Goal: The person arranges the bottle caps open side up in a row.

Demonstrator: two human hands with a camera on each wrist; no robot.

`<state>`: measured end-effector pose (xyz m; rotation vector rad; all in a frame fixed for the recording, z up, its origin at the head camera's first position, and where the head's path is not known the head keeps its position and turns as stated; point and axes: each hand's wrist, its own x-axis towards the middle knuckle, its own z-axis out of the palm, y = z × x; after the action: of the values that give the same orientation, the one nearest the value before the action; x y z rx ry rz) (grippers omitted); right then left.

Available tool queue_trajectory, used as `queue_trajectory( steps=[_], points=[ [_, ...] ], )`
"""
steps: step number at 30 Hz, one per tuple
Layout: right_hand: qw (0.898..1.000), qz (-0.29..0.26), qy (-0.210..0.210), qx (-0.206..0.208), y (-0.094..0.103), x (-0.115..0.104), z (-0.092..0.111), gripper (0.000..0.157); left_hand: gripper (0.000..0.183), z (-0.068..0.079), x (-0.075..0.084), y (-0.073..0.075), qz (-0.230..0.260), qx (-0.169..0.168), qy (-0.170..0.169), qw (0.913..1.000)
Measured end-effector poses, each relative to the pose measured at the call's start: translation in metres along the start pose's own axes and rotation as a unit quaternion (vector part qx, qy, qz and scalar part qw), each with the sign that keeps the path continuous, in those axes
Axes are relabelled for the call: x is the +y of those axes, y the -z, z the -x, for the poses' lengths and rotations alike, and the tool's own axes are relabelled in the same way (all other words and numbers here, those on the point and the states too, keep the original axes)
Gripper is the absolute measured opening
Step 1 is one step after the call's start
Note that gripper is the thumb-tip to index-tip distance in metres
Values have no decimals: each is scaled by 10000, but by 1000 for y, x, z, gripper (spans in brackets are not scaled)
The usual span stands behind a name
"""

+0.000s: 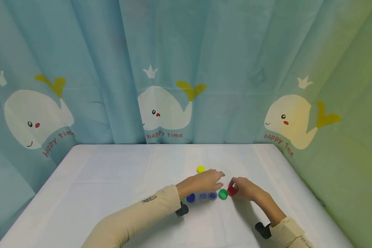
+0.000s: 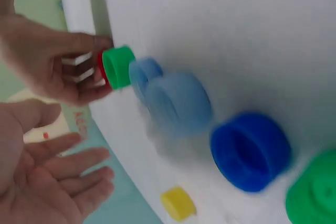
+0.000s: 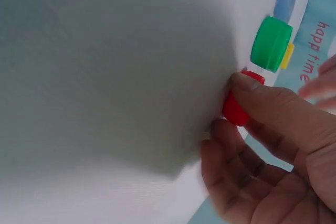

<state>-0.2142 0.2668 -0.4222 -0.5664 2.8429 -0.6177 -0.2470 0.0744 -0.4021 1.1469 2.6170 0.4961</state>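
Note:
My right hand (image 1: 246, 188) pinches a red bottle cap (image 1: 231, 191) between thumb and fingers, at the right end of a row of caps. Beside the red one sits a green cap (image 1: 223, 194). Two light blue caps (image 1: 203, 196) and a dark blue cap (image 1: 190, 197) continue the row leftward. Another green cap (image 2: 315, 192) ends it, mostly covered by my left wrist in the head view. My left hand (image 1: 206, 181) hovers above the row with fingers extended and holds nothing. A yellow cap (image 1: 200, 169) lies behind the row, near that hand.
The caps lie on a white-covered table (image 1: 111, 179). A blue-green curtain (image 1: 229, 51) with printed whales hangs around its back and sides. Dark wrist camera mounts (image 1: 262, 230) sit at both cuffs.

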Motion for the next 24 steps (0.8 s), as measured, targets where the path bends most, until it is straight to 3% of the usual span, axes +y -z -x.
queue_trajectory(
  steps=[4, 6, 11, 16, 24],
  points=[
    [9952, -365, -841, -338, 1, -10, 0, 36, 22, 13, -15, 12, 357, 692, 910, 9928],
    [9932, -216, -1037, -480, 4, -13, 1, 40, 19, 18, -22, 18, 459, 919, 1263, 9867],
    [9898, 681, -1087, -613, 23, -17, 1, 49, 26, 27, -38, 33, 551, 790, 1942, 9762],
    [9944, 514, -826, -408, 37, -18, -18, 41, 26, 32, -50, 38, 405, 547, 2118, 9749],
    [9978, -101, -492, -443, 26, -23, -61, 25, 28, 23, -60, 32, 601, 677, 2078, 9740]
  ],
)
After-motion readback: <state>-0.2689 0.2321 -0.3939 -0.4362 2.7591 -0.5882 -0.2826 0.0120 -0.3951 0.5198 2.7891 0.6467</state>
